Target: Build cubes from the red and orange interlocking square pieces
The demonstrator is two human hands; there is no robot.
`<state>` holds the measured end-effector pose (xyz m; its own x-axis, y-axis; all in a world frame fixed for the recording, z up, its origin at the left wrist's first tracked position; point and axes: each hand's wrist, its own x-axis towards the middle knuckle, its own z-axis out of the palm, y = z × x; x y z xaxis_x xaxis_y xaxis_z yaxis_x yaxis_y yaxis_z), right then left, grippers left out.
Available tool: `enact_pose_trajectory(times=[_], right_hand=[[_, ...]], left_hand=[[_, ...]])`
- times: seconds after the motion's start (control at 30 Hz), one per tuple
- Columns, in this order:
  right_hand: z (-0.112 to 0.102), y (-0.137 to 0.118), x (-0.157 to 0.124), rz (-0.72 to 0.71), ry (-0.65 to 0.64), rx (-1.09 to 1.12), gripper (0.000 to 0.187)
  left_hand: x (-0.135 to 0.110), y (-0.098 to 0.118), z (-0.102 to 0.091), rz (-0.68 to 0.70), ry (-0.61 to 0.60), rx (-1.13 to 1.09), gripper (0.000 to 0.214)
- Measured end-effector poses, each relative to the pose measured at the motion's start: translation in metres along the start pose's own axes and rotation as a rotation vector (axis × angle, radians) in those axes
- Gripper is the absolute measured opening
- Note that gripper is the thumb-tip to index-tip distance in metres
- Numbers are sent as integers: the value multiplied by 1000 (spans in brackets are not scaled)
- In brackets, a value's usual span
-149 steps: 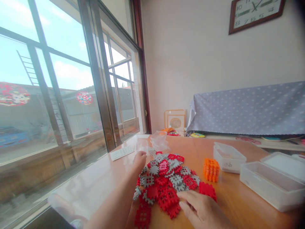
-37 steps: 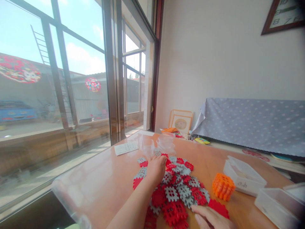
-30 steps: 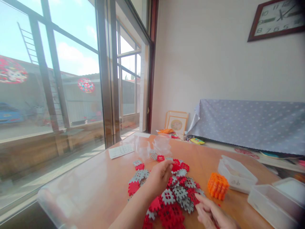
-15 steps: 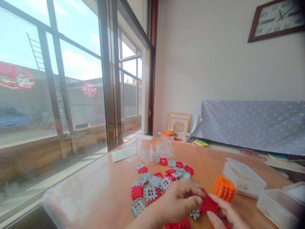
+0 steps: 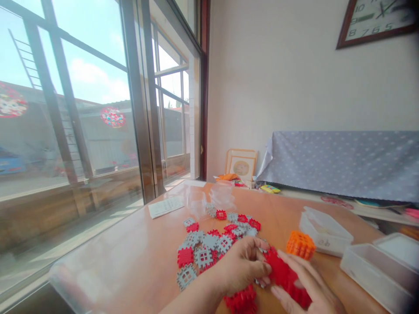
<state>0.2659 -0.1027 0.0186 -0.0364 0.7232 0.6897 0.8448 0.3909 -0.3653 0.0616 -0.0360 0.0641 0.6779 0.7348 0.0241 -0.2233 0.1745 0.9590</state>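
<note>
Red interlocking plastic tiles (image 5: 280, 269), joined into a longish piece, are held between both hands at the lower right. My left hand (image 5: 244, 264) pinches the near left end with thumb and fingers. My right hand (image 5: 310, 283) grips the same piece from the right, fingers along its top and thumb below. Under my left wrist lies another red block of toothed tiles (image 5: 241, 301), partly hidden. Left of the hands spreads a loose pile of grey window tiles (image 5: 203, 257) and red tiles (image 5: 185, 257). An orange cube of joined tiles (image 5: 300, 245) stands beyond my right hand.
Two translucent plastic boxes (image 5: 327, 242) (image 5: 376, 272) stand on the wooden table (image 5: 131, 261) at right. Clear plastic containers (image 5: 222, 196) and a printed paper (image 5: 166, 207) lie at the back. A large window borders the left side.
The camera view has shifted slightly right and down. The red piece is now tilted up, showing more of its length between the hands. Both hands keep their hold on it.
</note>
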Motion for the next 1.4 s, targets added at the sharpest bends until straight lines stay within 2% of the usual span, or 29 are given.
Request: enact_pose_trajectory(times=[0.13, 0.27, 0.43, 0.53, 0.7, 0.87, 1.03, 1.4], right_hand=[[-6, -5, 1, -35, 10, -91, 54], [-13, -12, 1, -12, -69, -64, 51], [-23, -17, 4, 31, -106, -6, 48], [-33, -10, 9, 88, -100, -15, 48], [-50, 18, 18, 232, -88, -31, 49], [-51, 40, 20, 257, -214, 20, 47], [-46, 40, 17, 283, -369, 6, 50], [-44, 36, 18, 324, -464, 40, 47]], left_hand=[[0, 1, 1, -5, -53, -5, 53], [0, 2, -2, -9, -110, 4, 53], [-3, 8, -5, -25, -163, 44, 53], [-4, 13, -7, 2, -102, 83, 49], [-1, 18, -11, 50, 60, 131, 43], [3, 13, -16, 14, 74, 187, 41], [6, 11, -22, 6, 90, 288, 41], [6, 14, -33, 16, 124, 405, 39]])
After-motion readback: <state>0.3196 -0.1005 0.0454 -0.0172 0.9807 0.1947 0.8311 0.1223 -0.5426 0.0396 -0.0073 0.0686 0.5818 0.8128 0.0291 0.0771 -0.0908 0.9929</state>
